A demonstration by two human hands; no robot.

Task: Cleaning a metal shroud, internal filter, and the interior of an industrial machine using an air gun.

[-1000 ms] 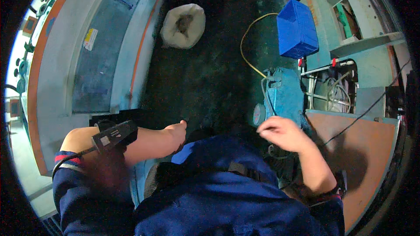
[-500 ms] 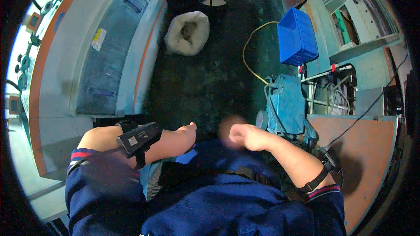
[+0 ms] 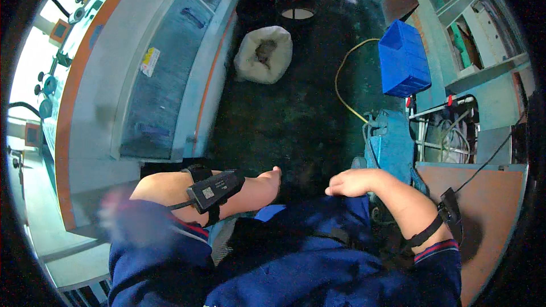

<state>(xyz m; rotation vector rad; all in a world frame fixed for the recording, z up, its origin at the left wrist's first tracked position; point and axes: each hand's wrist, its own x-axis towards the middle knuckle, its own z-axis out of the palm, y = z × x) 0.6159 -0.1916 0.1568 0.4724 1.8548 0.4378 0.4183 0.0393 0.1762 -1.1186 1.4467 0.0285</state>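
My left hand is in front of my waist, seen from the wrist side. Its thumb sticks up, while the other fingers are hidden. Farther right, my right hand has its fingers curled inward toward the left; whatever may be inside them is hidden. The two hands are apart, above my dark blue clothing. Just beyond and to the right of my right hand stands a blue wheeled machine. A black device is strapped to my left forearm, and another strapped device is on my right arm.
A white sack stands open on the dark floor ahead. A yellow hose runs along the floor to the machine. At the right are a blue crate and an orange-brown board; a long bench lines the left.
The surroundings have shifted right and slightly down in the view. My right hand, blurred before, now shows sharply and sits farther from my left hand.
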